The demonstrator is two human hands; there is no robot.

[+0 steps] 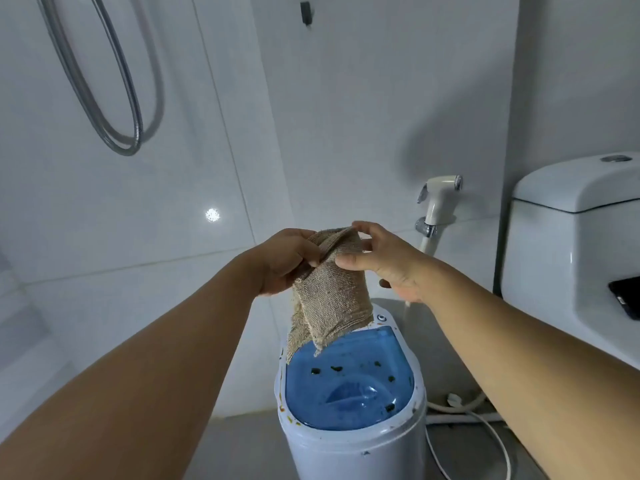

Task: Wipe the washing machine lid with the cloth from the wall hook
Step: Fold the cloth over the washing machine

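One coarse beige woven cloth (330,289) hangs pinched at its top edge between the left hand (287,259) and right hand (388,263), both closed on it. Directly below the grip, one translucent blue washing machine lid (349,386) carries about six dark specks (336,368). No legible writing.

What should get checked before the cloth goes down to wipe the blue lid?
1. Cloth off the wall hook: ok.
2. Left hand and right hand both gripping it: ok.
3. Cloth folded into a wiping pad: not ok, it hangs loose.
4. Lid closed: ok.
5. Dark bits on the lid located: ok, several specks show.
6. Cloth damp: cannot tell.
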